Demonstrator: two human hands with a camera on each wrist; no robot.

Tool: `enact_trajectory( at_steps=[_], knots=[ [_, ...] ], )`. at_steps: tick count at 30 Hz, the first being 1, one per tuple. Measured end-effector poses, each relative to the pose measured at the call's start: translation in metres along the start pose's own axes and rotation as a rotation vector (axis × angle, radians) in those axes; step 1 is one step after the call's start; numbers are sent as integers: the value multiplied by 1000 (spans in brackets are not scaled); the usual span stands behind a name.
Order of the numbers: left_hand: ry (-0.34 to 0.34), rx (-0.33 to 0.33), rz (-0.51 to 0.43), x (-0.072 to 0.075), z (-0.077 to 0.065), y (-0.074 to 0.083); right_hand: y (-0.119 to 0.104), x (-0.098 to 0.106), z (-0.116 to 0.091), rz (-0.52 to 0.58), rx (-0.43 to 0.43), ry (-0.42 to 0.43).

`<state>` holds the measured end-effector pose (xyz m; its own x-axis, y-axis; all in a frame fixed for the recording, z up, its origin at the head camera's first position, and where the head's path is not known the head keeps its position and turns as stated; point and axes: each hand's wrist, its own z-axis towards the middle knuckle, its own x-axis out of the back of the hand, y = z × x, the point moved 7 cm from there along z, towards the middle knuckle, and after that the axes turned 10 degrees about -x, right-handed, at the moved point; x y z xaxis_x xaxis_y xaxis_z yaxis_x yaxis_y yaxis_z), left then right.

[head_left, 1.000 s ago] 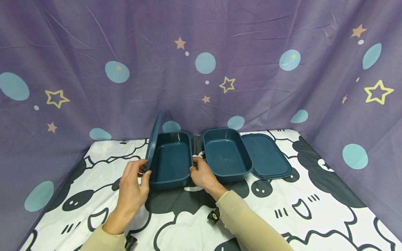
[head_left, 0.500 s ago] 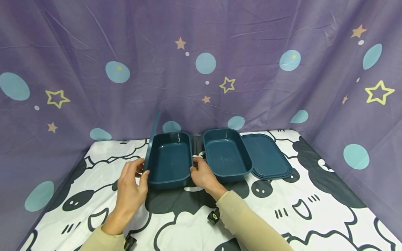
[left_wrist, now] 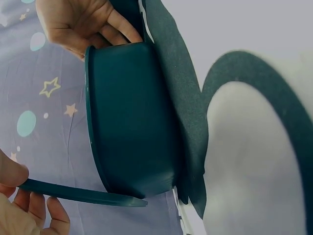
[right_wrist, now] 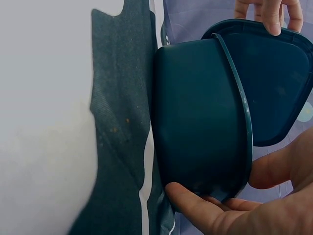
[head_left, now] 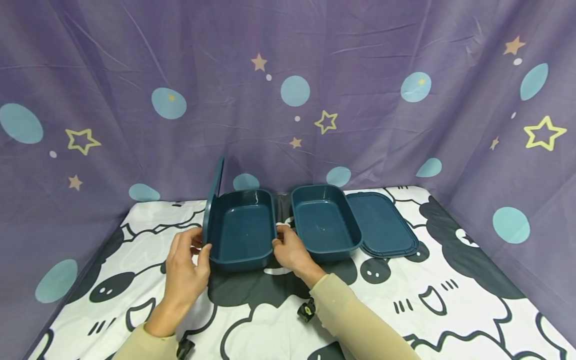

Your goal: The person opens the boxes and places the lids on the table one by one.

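Two dark teal tubs stand side by side on the table. My right hand (head_left: 280, 239) grips the near right corner of the left tub (head_left: 243, 231), thumb over its rim; the right wrist view shows that hand (right_wrist: 230, 205) curled under the tub's wall (right_wrist: 200, 122). My left hand (head_left: 198, 245) pinches the near edge of a matching lid (head_left: 213, 195), which stands almost upright along the tub's left side. In the left wrist view the lid (left_wrist: 83, 193) shows edge-on beside the tub (left_wrist: 132, 117). The right tub (head_left: 325, 222) is untouched, with a second lid (head_left: 382, 225) lying flat beside it.
The table wears a black-and-white cartoon cloth (head_left: 450, 300). A purple curtain (head_left: 288, 65) with stars and dots closes in at the back and on both sides. A small black buckle (head_left: 306, 310) hangs under my right sleeve.
The upright lid and my left hand have shifted slightly left, away from over the left tub. My right hand and both tubs have stayed put.
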<state>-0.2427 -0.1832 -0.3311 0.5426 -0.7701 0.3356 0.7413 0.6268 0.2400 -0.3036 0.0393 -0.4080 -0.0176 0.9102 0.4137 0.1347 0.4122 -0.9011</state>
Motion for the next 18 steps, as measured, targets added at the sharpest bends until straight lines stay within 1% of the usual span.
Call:
enact_trajectory(
  at_steps=[3,9,13,18],
  knots=[
    [-2,11,4,0,0,-1,0,0,0,2,6,5],
    [-4,11,7,1,1,-2,-1,1,-1,-2,19,21],
    [-3,39,-5,2,1,-3,-1,1,-1,2,19,20],
    [-7,66,5,4,0,-5,-1,1,-1,6,16,15]
  ],
)
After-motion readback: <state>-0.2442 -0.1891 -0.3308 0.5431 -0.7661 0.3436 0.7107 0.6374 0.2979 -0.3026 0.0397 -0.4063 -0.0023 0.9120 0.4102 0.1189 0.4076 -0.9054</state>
